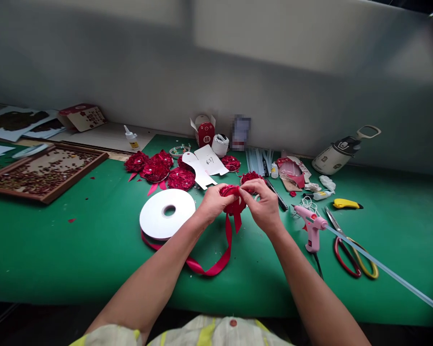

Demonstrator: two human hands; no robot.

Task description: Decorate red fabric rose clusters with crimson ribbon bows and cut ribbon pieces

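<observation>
Striped shirt cloth [205, 331] fills the bottom edge, with two bare forearms reaching forward from it. Between the hands, at their fingertips, is a red flower [234, 207], raised over the green table [104, 250]. Left hand [213, 204] pinches its left edge between thumb and fingers; right hand [264, 204] pinches at its upper right edge, thumb against finger. Red ribbon [222, 265] hangs below the flower and curves left towards a white spool [155, 211], just beside the left forearm. Beyond the hands lie more flowers [156, 169] and a white card [211, 162]. Rightward are a pink glue gun [313, 225] and scissors [333, 219].
</observation>
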